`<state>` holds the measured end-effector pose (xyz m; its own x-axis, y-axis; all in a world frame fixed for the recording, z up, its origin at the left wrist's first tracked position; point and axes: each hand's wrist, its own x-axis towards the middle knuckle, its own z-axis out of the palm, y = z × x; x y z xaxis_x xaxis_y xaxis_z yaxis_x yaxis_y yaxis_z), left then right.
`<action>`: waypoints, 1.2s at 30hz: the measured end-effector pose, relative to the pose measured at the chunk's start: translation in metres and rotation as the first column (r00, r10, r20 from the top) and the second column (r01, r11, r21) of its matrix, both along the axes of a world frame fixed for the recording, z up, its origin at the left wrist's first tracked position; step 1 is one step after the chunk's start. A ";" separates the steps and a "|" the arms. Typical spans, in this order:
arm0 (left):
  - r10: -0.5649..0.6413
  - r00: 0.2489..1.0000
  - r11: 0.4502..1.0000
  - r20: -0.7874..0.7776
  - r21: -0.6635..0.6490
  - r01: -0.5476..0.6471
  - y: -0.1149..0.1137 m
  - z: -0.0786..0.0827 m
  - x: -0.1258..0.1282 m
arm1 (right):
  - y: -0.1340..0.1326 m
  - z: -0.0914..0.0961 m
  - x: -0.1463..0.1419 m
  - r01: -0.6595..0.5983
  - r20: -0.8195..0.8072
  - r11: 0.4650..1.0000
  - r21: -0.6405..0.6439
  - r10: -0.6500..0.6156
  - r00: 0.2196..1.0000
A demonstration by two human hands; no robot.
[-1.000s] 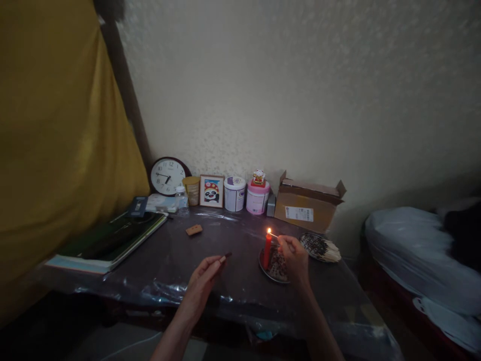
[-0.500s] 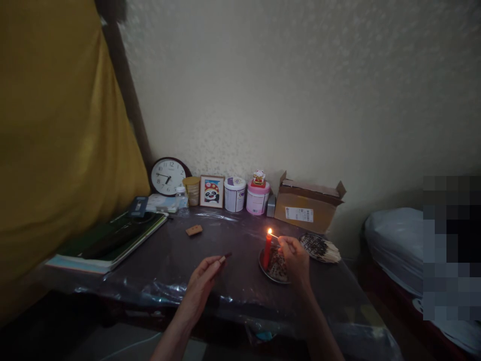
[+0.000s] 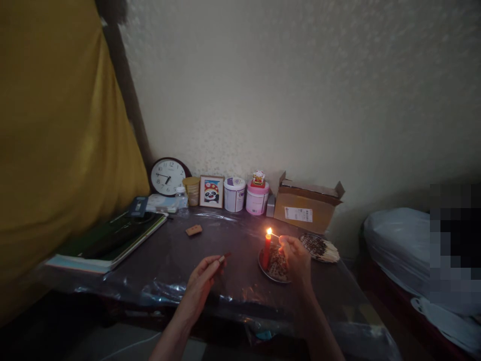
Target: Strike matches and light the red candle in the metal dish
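Observation:
A red candle (image 3: pixel 267 253) stands upright on a small round plate (image 3: pixel 263 273) covered with brown, speckled bits. My right hand (image 3: pixel 296 258) pinches a thin wooden match (image 3: pixel 275 235), its tip at the top of the candle, where a flame (image 3: pixel 269 231) burns. I cannot tell whether the wick itself has caught. Lower on the left, my left hand (image 3: pixel 203 276) is closed on a small flat strip (image 3: pixel 225 257) with a dark reddish-brown end, held above the table. Right of my right hand lies a pile of dark-headed matches (image 3: pixel 319 248) on a second plate.
The table (image 3: pixel 233 281) has a shiny plastic cover. A small brown card (image 3: pixel 194 230) lies left of centre. Along the wall stand a clock (image 3: pixel 168 176), a panda picture (image 3: pixel 212 192), two tins (image 3: pixel 235 195) and an open cardboard box (image 3: pixel 306 205). Books (image 3: pixel 112 240) lie left.
The flame at the candle's top has grown brighter, and its glow reflects more on the table cover. Both hands hold nearly the same position.

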<state>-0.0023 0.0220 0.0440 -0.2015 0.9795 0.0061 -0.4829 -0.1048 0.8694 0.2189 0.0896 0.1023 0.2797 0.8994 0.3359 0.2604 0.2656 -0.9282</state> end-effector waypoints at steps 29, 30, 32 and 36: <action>0.141 0.986 0.990 0.088 -0.015 -0.140 0.001 -0.014 -0.031 | -0.068 0.025 -0.001 -0.586 0.194 0.810 -0.019 0.578 0.792; 0.137 0.987 0.991 0.085 -0.015 -0.137 0.002 -0.015 -0.030 | -0.069 0.028 0.002 -0.616 0.147 0.788 -0.016 0.611 0.778; 0.131 0.988 0.991 0.084 -0.016 -0.130 0.003 -0.015 -0.028 | -0.071 0.036 0.011 -0.628 0.126 0.778 0.000 0.623 0.772; 0.108 0.992 0.994 0.068 -0.013 -0.108 0.004 -0.015 -0.023 | -0.067 0.046 0.042 -0.506 0.109 0.861 0.047 0.499 0.860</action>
